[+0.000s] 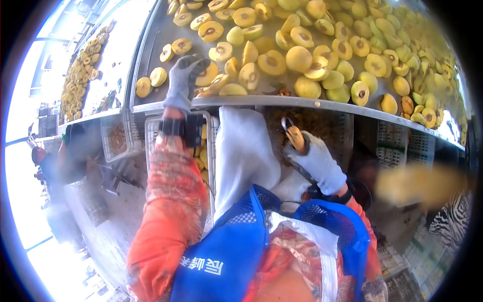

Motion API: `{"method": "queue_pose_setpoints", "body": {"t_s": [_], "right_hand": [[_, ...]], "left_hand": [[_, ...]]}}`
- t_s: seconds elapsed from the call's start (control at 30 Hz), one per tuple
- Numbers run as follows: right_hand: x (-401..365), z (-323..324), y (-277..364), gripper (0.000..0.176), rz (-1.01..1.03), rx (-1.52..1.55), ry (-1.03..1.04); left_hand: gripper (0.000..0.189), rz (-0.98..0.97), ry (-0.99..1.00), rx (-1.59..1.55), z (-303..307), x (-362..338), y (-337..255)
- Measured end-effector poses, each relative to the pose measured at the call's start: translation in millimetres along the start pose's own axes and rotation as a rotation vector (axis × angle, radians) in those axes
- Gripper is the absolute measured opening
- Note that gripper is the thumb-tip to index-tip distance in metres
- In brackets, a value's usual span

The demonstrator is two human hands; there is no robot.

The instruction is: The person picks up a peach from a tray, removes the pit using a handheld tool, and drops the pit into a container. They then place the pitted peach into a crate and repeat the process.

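Observation:
My left hand [184,80], in a grey glove, reaches up onto the metal table [261,103] and rests among the halved yellow fruit [271,60], fingers curled over a piece near the edge. Whether it grips that piece is unclear. My right hand [317,161], also gloved, stays below the table edge and is closed on a small pitting tool [294,135] with an orange handle and a metal loop. A blue mesh vest and orange patterned sleeves fill the lower view.
Several white plastic crates [151,131] stand under the table, some holding fruit. A second tray of fruit halves [83,65] lies to the left. Another person [65,156] bends at the far left. A blurred yellow piece [417,183] shows at right.

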State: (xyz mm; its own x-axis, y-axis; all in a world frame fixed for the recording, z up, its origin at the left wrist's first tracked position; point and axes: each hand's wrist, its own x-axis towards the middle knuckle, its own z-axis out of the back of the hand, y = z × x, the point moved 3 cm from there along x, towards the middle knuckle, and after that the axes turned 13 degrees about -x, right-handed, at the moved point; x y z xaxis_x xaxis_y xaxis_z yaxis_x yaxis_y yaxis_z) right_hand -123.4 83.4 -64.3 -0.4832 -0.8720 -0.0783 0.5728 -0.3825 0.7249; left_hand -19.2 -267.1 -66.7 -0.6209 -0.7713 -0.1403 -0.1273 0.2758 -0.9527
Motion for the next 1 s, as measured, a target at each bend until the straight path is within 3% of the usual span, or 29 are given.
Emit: {"method": "queue_pose_setpoints", "body": {"t_s": [0.1,0.17,0.27,0.3,0.37,0.43,0.5,0.53,0.63,0.67,0.7,0.77,0.8,0.83,0.87,0.93,1.0], "right_hand": [[22,-13,33,0.033,0.042,-0.005,0.026],[32,-22,47,0.035,0.035,-0.006,-0.008],[22,-21,50,0.038,-0.025,0.048,-0.004],[19,-20,49,0.039,-0.049,0.076,0.006],[7,-14,48,0.033,-0.015,-0.009,-0.092],[-5,-14,45,0.03,-0.009,-0.103,-0.15],[-9,-13,39,0.03,-0.023,-0.216,-0.175],[-12,-10,38,0.029,-0.062,-0.065,-0.165],[-21,-5,37,0.03,-0.2,0.46,-0.119],[-20,-4,34,0.033,-0.262,0.678,-0.108],[-19,3,32,0.035,-0.222,0.627,-0.157],[-16,18,29,0.04,-0.15,0.518,-0.258],[-12,27,28,0.041,-0.021,0.252,-0.345],[-13,33,32,0.042,0.109,-0.018,-0.419],[-14,38,36,0.043,0.087,-0.073,-0.379],[-19,38,36,0.037,0.023,-0.04,-0.431],[-27,32,33,0.034,-0.067,0.058,-0.371]], "left_hand": [[0.033,0.031,-0.02,-0.219,-38,-64,4],[0.03,0.015,-0.032,-0.162,-66,-98,6],[0.029,-0.083,0.136,-0.255,-89,-131,7],[0.029,0.037,0.059,-0.43,-97,-139,6],[0.033,-0.4,0.213,0.036,-88,-141,29],[0.039,-0.599,0.373,0.301,-97,-152,33],[0.046,-0.582,0.548,0.348,-124,-164,20],[0.046,-0.512,0.544,0.24,-127,-165,25],[0.044,-0.612,0.42,0.421,-133,-177,14],[0.043,-0.477,0.417,0.226,-139,-179,15],[0.042,-0.352,0.395,0.023,-145,-180,16],[0.04,-0.276,0.454,0.066,-142,-182,17],[0.039,-0.271,0.491,0.124,-138,-182,18],[0.038,-0.106,0.499,0.102,-131,-179,29],[0.038,0.055,0.503,0.078,-129,-177,35],[0.044,-0.54,0.64,0.589,-135,-191,23],[0.05,-0.409,0.48,0.409,-127,-181,46]]}}
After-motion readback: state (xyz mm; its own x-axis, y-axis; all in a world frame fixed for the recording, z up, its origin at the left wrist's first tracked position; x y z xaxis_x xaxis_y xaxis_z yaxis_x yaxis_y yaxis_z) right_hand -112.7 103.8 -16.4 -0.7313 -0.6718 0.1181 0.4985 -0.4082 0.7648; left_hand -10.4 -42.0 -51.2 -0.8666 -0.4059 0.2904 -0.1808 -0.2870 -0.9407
